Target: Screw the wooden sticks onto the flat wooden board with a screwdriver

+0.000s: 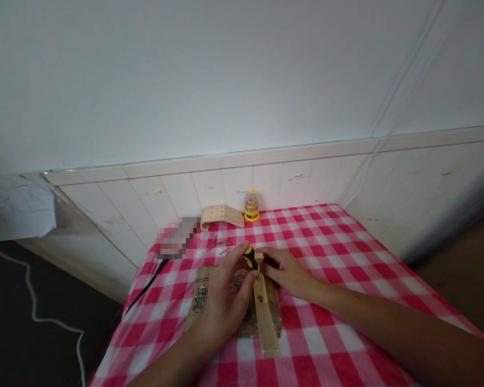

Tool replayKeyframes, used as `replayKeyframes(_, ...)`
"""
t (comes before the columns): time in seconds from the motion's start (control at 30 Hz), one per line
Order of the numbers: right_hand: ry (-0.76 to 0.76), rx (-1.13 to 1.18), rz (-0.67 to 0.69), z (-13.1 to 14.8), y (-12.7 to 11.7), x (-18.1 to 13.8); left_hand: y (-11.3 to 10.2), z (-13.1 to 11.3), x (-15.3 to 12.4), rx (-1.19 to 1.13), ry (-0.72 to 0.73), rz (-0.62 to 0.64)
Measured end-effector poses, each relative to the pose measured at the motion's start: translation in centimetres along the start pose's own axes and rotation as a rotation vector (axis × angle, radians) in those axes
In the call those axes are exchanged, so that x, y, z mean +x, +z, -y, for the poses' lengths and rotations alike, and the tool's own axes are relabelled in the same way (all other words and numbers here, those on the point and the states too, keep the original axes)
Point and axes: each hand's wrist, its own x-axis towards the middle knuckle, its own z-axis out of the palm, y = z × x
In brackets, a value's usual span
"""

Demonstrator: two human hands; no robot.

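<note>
My left hand is closed round a yellow and black screwdriver. The driver's tip points down at a hole or screw near the far end of a pale wooden bar. A second dark hole shows farther down the bar. My right hand grips the bar's far end from the right, its fingers partly hidden behind the wood. Beneath the bar lies a flat brown package with dark printing, partly covered by my left hand.
Several loose screws or bolts lie beyond my left hand. A bent plywood piece with small holes and a yellow-capped clear container stand by the wall. A blurred-out flat object with a black strap is at the left of the checked tablecloth.
</note>
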Motion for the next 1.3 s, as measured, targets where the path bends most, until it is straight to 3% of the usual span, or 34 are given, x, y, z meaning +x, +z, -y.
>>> replayKeyframes(0.57,-0.019,-0.007,0.01,-0.2,0.0,0.0,0.4,0.2,0.3,0.005,0.037,-0.029)
replayKeyframes(0.77,-0.019,0.018,0.005,-0.2,0.0,0.0,0.2,0.3,-0.1,-0.018,0.013,0.026)
replayKeyframes(1.07,-0.027,0.029,0.009,-0.2,0.0,0.1,-0.2,-1.0,0.7,0.152,0.129,-0.006)
replayKeyframes(1.3,-0.019,0.035,0.003,-0.2,0.0,0.1,-0.1,-0.1,0.3,0.152,0.088,0.013)
